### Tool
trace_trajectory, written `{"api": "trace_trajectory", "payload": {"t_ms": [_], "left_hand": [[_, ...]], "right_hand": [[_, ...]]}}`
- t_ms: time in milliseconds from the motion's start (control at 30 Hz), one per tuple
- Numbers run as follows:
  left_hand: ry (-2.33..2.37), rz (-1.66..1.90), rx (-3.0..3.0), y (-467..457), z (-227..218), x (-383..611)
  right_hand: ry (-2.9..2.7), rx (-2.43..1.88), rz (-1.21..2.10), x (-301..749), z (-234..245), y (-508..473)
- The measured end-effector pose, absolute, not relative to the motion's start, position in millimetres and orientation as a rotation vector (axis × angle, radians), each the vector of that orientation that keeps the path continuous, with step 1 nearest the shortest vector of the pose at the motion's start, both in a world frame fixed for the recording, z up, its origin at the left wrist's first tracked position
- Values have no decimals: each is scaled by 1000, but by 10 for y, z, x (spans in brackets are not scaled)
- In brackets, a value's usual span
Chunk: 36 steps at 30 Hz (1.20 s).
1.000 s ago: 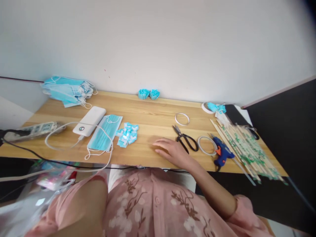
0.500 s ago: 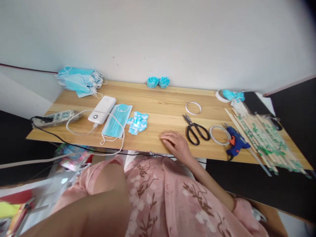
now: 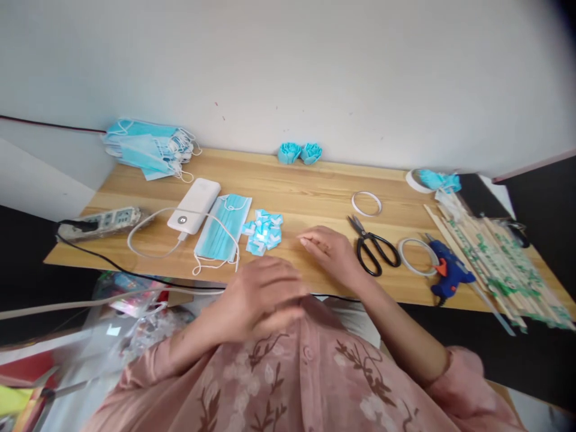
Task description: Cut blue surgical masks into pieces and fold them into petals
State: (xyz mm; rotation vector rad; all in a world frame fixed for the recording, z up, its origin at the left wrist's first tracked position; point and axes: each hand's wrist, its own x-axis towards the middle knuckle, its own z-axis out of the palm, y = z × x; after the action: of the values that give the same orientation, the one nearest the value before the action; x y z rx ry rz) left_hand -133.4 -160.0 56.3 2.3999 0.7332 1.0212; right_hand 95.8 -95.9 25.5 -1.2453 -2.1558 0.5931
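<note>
My left hand hovers at the table's front edge, blurred, with its fingers loosely stretched, the thumb apart and no object in it. At the front middle of the table my right hand rests on its side. Its fingers are bent, thumb tip against the forefinger, and nothing shows between them. Left of it lies a cluster of folded blue mask-fabric pieces with white patches. Beside that is a flat blue face mask. Black-handled scissors lie open just right of my right hand.
Two blue fabric flowers stand by the wall. A mask stack, power bank and power strip are at left. Tape rings, a blue glue gun and wrapped wooden sticks lie at right. A white cable crosses the mask.
My left hand has come into view and moved to the table's front edge. The thumb and forefinger of my right hand have come together. The view has shifted slightly.
</note>
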Motion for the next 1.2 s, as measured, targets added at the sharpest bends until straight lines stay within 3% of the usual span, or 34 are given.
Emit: {"api": "trace_trajectory", "payload": {"t_ms": [233, 433, 533, 767, 967, 1200], "left_hand": [[1100, 977, 2414, -1346, -76, -1383], [1034, 883, 2438, -1329, -168, -1418], [1004, 845, 2418, -1314, -156, -1422], [993, 781, 2411, -1302, -149, -1421], [1021, 816, 2420, -1331, -160, -1402], [991, 1440, 2157, -1377, 412, -1204]], "right_hand": [[-2530, -1024, 372, 33, 387, -106], [-2733, -936, 265, -492, 116, 205], [-2572, -1055, 453, -479, 90, 231], [-1450, -1069, 1394, -132, 468, 271], [-1208, -981, 1391, 218, 851, 235], [-1252, -982, 1249, 678, 1210, 76]]}}
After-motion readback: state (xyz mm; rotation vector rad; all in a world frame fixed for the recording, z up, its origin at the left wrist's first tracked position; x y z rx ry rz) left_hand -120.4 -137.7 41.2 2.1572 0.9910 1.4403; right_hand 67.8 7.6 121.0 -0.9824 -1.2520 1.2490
